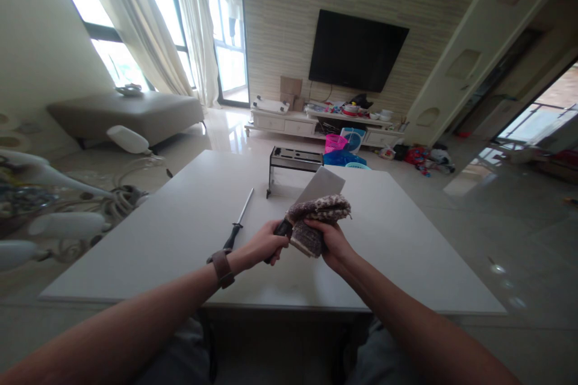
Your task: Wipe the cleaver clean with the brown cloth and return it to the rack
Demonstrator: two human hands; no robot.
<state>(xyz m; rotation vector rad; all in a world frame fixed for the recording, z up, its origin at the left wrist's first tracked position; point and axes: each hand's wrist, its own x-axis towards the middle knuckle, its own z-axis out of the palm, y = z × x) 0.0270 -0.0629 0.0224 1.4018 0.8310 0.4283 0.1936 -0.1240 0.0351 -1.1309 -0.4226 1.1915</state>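
Over a white bench (pixel 392 246) bearing a sharpening rod (pixel 232 236) and a stand (pixel 293 155), the left hand (pixel 267 243) grips a knife (pixel 321 184) by its handle (pixel 283 228) while the right hand (pixel 335 246) clutches a brown cloth (pixel 306 237) across the blade (pixel 326 183).

- From the wearer's head, the camera looks forward and down across the table (pixel 397 222).
- The left hand (pixel 270 242) and right hand (pixel 333 245) are near, mid-frame.
- Its wide view reaches the television (pixel 359 51).
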